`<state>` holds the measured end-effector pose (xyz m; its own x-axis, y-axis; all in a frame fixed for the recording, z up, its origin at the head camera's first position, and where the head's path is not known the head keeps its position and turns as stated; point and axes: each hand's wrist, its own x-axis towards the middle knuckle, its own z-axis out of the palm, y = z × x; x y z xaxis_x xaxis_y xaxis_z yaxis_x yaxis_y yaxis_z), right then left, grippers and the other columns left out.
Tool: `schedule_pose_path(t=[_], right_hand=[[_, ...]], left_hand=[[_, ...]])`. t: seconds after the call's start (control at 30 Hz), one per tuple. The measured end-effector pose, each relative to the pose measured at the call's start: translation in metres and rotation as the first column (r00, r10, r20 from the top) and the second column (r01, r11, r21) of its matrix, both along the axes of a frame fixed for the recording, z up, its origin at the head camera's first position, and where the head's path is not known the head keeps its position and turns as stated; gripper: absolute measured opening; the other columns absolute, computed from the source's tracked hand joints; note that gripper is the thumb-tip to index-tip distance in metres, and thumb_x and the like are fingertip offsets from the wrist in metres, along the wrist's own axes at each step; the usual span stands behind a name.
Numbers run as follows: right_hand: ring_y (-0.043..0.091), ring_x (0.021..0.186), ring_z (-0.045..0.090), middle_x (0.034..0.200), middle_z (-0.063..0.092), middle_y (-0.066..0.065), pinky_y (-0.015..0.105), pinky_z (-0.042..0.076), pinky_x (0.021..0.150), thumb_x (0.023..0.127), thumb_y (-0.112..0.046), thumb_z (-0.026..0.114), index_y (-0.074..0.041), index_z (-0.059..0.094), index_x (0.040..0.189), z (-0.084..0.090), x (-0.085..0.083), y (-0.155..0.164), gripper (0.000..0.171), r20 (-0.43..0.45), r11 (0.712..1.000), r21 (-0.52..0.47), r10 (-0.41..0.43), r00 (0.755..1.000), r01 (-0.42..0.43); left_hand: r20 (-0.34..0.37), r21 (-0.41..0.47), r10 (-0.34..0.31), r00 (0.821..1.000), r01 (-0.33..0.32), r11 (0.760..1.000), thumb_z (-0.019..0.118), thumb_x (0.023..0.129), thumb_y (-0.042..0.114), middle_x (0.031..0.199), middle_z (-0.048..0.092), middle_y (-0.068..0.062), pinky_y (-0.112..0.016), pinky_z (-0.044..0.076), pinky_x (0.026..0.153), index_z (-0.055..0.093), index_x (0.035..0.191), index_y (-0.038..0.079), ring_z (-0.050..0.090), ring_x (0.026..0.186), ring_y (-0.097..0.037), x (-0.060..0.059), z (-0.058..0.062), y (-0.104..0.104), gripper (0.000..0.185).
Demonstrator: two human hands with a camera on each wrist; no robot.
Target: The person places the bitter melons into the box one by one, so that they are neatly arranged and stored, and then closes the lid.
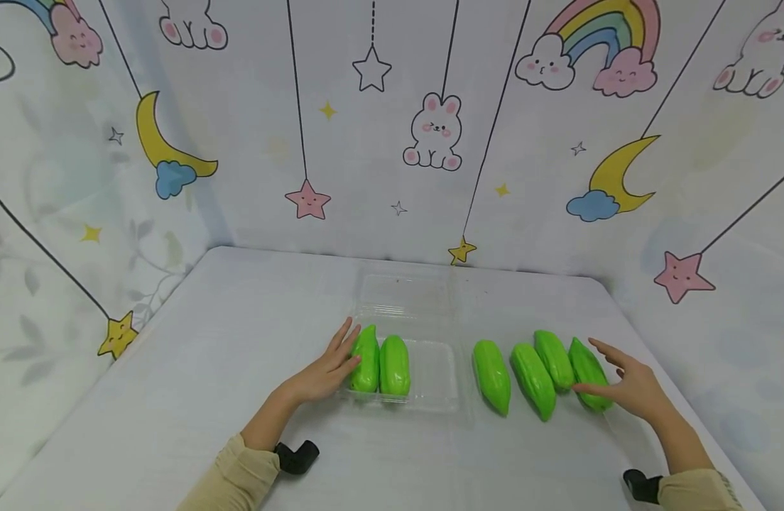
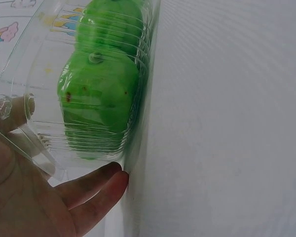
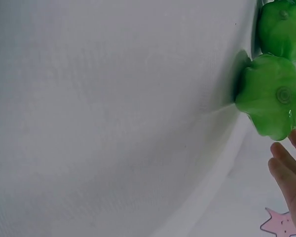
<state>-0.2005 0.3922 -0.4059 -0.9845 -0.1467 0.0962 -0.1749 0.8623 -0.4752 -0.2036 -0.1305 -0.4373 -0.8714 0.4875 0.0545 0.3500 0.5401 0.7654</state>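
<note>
My left hand (image 1: 324, 372) is at the left side of a clear plastic box (image 1: 433, 406), its fingers fairly straight along the box's edge. Inside the box lie two glossy green ridged toy fruits or vegetables, a left one (image 1: 366, 362) and a right one (image 1: 395, 365); their exact kind is unclear. Through the box wall, the left wrist view shows their blunt ends (image 2: 98, 98). On the right, my right hand (image 1: 635, 387) has thumb and fingers spread around the rightmost green piece (image 1: 586, 369). In the right wrist view, fingertips (image 3: 281, 163) come close to that piece (image 3: 271, 96); contact is uncertain.
The box's clear lid (image 1: 401, 292) lies folded back behind it. Between box and right hand are three more green pieces: one apart (image 1: 492, 376), then two side by side, a front one (image 1: 532, 380) and a rear one (image 1: 554, 358). A patterned cloth wall (image 1: 258, 142) borders the white table (image 1: 258, 305).
</note>
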Motion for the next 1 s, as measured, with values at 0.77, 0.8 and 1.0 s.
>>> schedule_pose_path(t=[0.77, 0.8, 1.0], right_hand=[[0.055, 0.110, 0.042, 0.133, 0.032, 0.038, 0.064, 0.040, 0.075, 0.071, -0.042, 0.076, -0.007, 0.019, 0.146, -0.011, -0.002, 0.005, 0.101, 0.133, 0.998, 0.054, -0.020, 0.991, 0.013], [0.056, 0.109, 0.042, 0.133, 0.031, 0.039, 0.064, 0.041, 0.074, 0.071, -0.043, 0.076, -0.007, 0.019, 0.146, -0.011, -0.002, 0.005, 0.101, 0.139, 0.998, 0.059, -0.021, 0.990, 0.013], [0.051, 0.101, 0.050, 0.129, 0.034, 0.040, 0.057, 0.045, 0.068, 0.070, -0.044, 0.076, -0.008, 0.020, 0.146, -0.012, -0.001, 0.005, 0.101, 0.141, 0.996, 0.086, -0.017, 0.990, 0.005]], left_hand=[[0.004, 0.008, -0.005, 1.000, 0.005, 1.000, 0.033, 0.101, 0.029, 0.151, -0.014, -0.011, -0.056, 0.014, 0.105, 0.002, 0.148, 0.010, -0.005, 0.137, -0.031, -0.001, 0.000, 0.000, 0.059], [0.006, 0.009, -0.006, 1.000, 0.006, 1.000, 0.033, 0.101, 0.029, 0.151, -0.014, -0.011, -0.056, 0.014, 0.105, 0.002, 0.148, 0.010, -0.005, 0.137, -0.031, -0.001, 0.000, 0.001, 0.059], [0.008, 0.006, -0.005, 1.000, 0.005, 1.000, 0.032, 0.101, 0.029, 0.151, -0.014, -0.010, -0.056, 0.014, 0.105, 0.002, 0.148, 0.010, -0.005, 0.137, -0.031, -0.001, -0.001, 0.001, 0.059]])
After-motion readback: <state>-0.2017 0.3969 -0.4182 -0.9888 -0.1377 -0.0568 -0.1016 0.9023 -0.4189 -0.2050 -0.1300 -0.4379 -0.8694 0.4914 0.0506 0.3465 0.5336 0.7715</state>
